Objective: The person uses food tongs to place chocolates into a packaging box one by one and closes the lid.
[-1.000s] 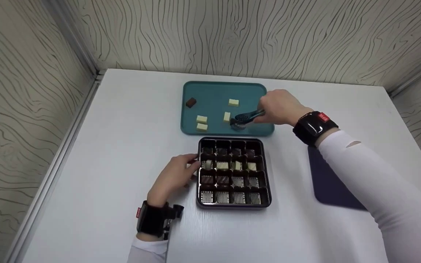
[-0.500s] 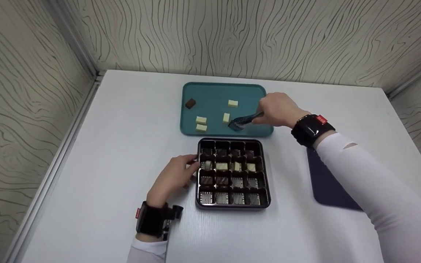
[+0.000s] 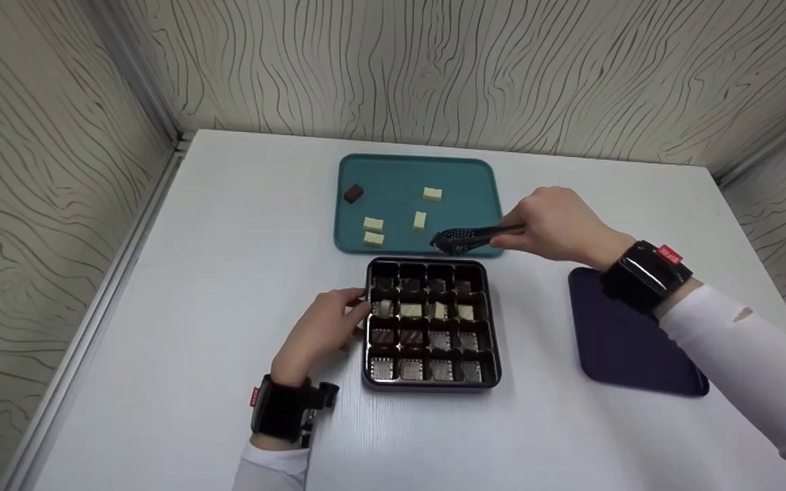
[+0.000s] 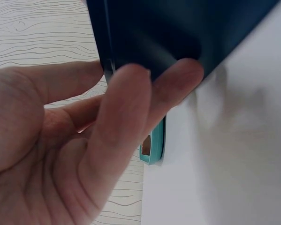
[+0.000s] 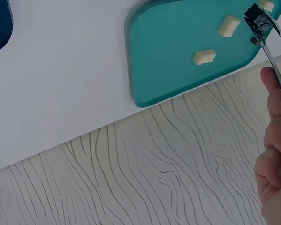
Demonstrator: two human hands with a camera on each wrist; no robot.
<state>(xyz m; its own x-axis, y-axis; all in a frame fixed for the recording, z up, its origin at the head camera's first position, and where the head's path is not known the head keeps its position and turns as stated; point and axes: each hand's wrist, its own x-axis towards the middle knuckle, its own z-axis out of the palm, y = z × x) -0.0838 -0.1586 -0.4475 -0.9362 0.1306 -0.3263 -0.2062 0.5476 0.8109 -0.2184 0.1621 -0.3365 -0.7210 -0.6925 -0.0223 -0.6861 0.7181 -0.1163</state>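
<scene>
My right hand (image 3: 560, 225) grips a pair of dark tongs (image 3: 460, 241) with perforated ends. They hang over the near right edge of a teal tray (image 3: 471, 187), beside the box's far rim. I cannot tell whether a dark chocolate sits between their tips. The fingertips of my left hand (image 3: 321, 324) rest against the left side of a dark chocolate box (image 3: 492, 378). In the left wrist view, fingers overlap its wall (image 4: 187, 28). Dark chocolates fill the box's far row, white chocolates (image 3: 411, 311) the second. Two striped brown chocolates (image 3: 411, 337) sit left in the third.
Several white chocolates (image 3: 432, 194) and one brown chocolate (image 3: 353, 194) lie spread on the teal tray. A dark navy tray (image 3: 628, 348) lies at the right, under my right forearm. A wood-patterned wall (image 3: 427, 75) rises behind the white table (image 3: 229, 239).
My right hand has drawn the tongs toward me, with the hand also shifting right. They now hang near the tray's front edge. My left hand stays at the box.
</scene>
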